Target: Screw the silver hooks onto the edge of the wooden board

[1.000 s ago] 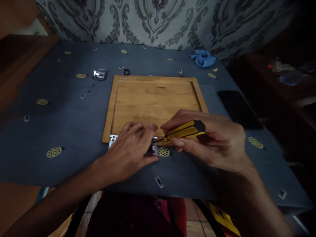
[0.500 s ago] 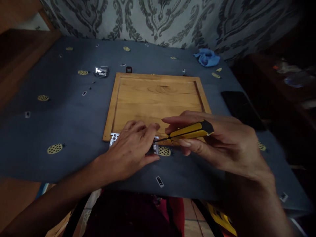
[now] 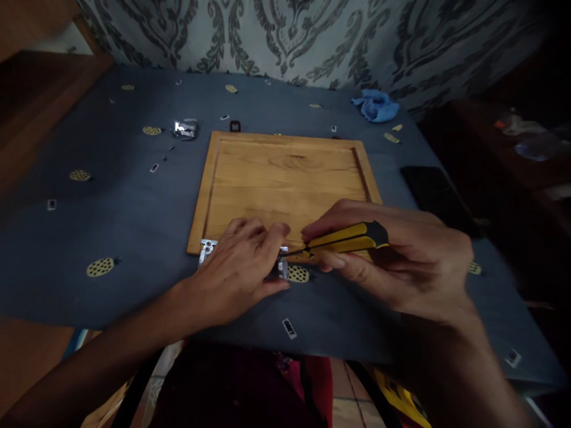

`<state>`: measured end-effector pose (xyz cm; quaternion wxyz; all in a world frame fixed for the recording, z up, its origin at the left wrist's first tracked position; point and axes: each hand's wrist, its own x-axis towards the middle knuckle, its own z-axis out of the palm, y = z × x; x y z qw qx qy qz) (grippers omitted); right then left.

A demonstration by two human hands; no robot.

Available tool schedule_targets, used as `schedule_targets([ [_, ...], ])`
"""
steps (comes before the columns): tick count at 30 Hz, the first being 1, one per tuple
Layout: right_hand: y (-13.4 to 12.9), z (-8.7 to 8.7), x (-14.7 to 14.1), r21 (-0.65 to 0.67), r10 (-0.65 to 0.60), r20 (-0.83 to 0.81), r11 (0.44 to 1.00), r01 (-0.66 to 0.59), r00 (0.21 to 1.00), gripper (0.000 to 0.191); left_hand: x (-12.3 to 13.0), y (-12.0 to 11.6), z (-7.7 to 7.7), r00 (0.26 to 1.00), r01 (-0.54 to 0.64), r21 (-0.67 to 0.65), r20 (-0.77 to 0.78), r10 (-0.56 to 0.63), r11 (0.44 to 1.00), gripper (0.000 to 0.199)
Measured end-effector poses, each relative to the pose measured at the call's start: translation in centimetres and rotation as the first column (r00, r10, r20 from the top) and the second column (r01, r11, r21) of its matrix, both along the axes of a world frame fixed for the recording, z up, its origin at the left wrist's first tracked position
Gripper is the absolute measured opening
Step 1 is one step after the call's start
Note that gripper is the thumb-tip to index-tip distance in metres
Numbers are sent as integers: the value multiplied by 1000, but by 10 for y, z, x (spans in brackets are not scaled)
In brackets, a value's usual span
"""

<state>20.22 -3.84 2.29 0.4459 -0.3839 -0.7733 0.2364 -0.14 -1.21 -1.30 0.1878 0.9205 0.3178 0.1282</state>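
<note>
My right hand (image 3: 410,255) is closed around a screwdriver (image 3: 345,239) with a yellow and black handle. The screwdriver lies at a low slant, its tip pointing left at a silver metal hinge (image 3: 283,267) on the near edge of a framed wooden panel (image 3: 285,184). My left hand (image 3: 238,255) lies across that edge, thumb and fingers around the hinge and holding it down, hiding much of it. Left of my fingers, another piece of silver hinge metal (image 3: 206,249) shows at the panel's near-left corner. Whether the tip sits in a screw cannot be made out.
Beyond the panel's left corner lie a shiny metal piece (image 3: 185,129), small screws (image 3: 165,158) and a dark square piece (image 3: 235,126). A blue cloth (image 3: 377,106) is at the back right, with a black phone-like slab (image 3: 439,199) nearer. A patterned wall (image 3: 285,41) stands behind the table.
My right hand and the screwdriver have shifted slightly to the right, and the fingers sit a little differently on the handle. My left hand stays on the hinge.
</note>
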Motion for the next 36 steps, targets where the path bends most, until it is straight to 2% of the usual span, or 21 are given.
schedule_targets([
  [3, -3, 0, -1, 25, -74, -166, 997, 79, 983, 11, 1, 0, 3, 1000, -1, -8, -22, 1, 1000, 51],
  [5, -3, -1, 0, 63, -91, -216, 992, 107, 972, 9, 1, 0, 4, 999, -3, -7, -33, 3, 1000, 51],
  [14, 7, -2, -1, 52, 37, -63, 998, -34, 997, 19, -1, 0, -1, 1000, 13, 49, 13, -13, 999, 51],
  [17, 7, -2, -3, 58, 18, -68, 998, -14, 998, 17, -1, -1, 0, 1000, 12, 43, 8, -12, 999, 51],
  [21, 5, -4, -4, 88, -76, -135, 992, 88, 988, 14, 0, 0, 3, 1000, 14, 44, -1, -14, 999, 52],
  [24, 5, -6, -3, 43, -115, -149, 992, 122, 982, 12, -1, 0, 2, 1000, 20, 69, -16, -19, 997, 54],
  [30, 10, -12, -2, 17, -96, -79, 995, 98, 992, 7, -4, 2, -1, 1000, 29, 81, -3, -28, 996, 62],
  [36, 14, -16, -2, 29, -34, -3, 999, 34, 999, 8, -13, 6, 9, 997, -49, 64, 58, 46, 997, 56],
])
